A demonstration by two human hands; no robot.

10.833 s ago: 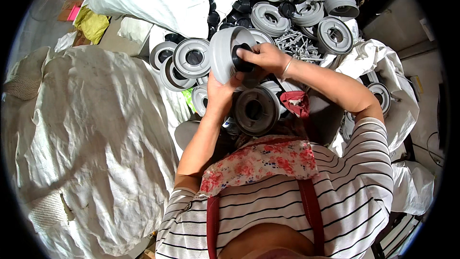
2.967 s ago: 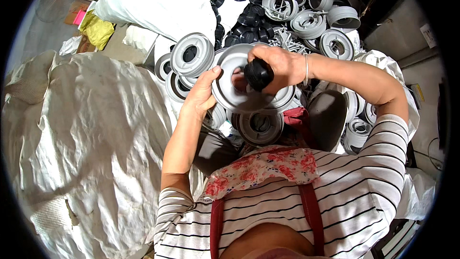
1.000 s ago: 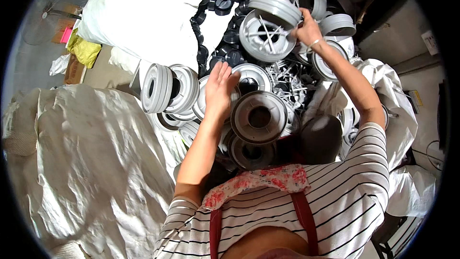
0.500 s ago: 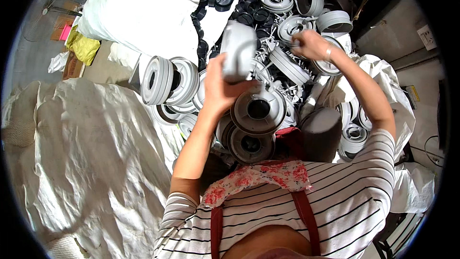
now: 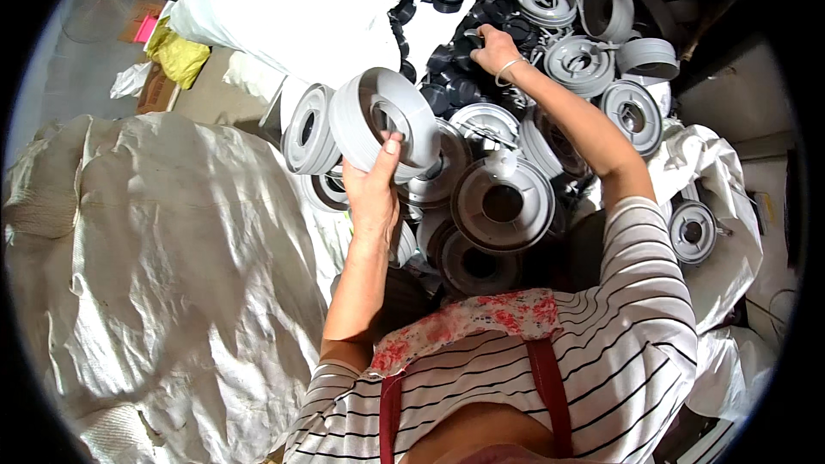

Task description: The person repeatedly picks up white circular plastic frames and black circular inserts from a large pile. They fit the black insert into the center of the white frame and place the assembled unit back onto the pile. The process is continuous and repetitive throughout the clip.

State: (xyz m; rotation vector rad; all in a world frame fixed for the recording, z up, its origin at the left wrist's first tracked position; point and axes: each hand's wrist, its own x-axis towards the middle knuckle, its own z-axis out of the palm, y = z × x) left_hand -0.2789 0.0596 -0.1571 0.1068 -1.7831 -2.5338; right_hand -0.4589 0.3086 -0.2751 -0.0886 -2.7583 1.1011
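My left hand (image 5: 375,185) grips a grey round plastic housing (image 5: 352,125) by its rim. The thumb reaches inside its ring, and the open side is tilted toward me. At the far middle, my right hand (image 5: 496,51) is on the pile of black round caps (image 5: 460,90). Its thumb and forefinger close round a black cap, partly hidden by the fingers. Close below my left hand's housing, another grey housing (image 5: 534,186) lies in front of me, among several more. One grey housing (image 5: 309,126) leans just left of the held one.
A big white sack (image 5: 275,13) lies at the far left, and a white woven cloth (image 5: 172,266) spreads over the near left. Several grey housings (image 5: 580,64) are heaped at the far right with thin white plastic pieces. More housings (image 5: 693,230) sit in a white bag (image 5: 730,180) at right.
My left hand has lowered the grey housing to the left and turned its open side into view. My right hand has moved left from the grey housings to the black caps.
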